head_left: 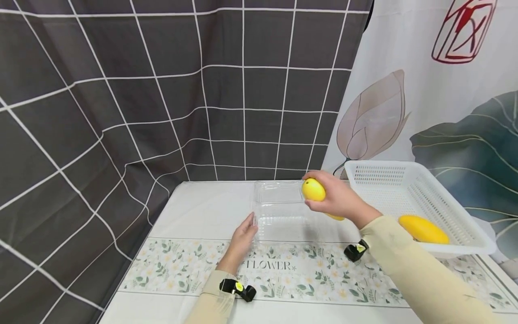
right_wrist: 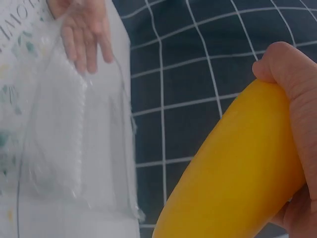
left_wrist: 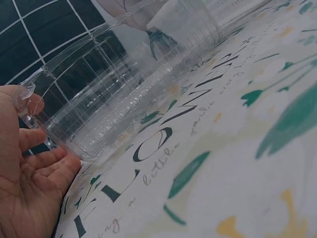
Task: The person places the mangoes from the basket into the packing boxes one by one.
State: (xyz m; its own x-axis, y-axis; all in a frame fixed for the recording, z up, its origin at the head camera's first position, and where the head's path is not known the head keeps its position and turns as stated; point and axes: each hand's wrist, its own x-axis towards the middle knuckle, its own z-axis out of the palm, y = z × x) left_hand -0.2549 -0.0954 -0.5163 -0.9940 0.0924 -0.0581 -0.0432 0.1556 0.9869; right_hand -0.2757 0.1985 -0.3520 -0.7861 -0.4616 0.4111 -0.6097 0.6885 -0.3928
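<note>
Holding the mango (head_left: 313, 190) aloft, the right-hand grip (head_left: 337, 198) is clamped round its length, with one end poking out. The fruit is raised above the surface (head_left: 210, 211), near the right side of the clear plastic clamshell container (head_left: 279, 227), and looks apart from the plastic. The left-hand grip (head_left: 243, 231) is closed on the container's left edge, and that bracing seems well worth having: such thin plastic would likely skid or buckle if nudged. The lid (head_left: 279, 194) lies folded back on the far side, so any approach is best made over the nearer, deeper half. Lowering the mango lengthwise, and loosening the fingers only once its weight is borne, should spare both skin and plastic. A second mango (head_left: 422, 229) rests in the white perforated basket (head_left: 380, 173) to the right; the right sleeve (head_left: 417, 265) should swing wide of it.
</note>
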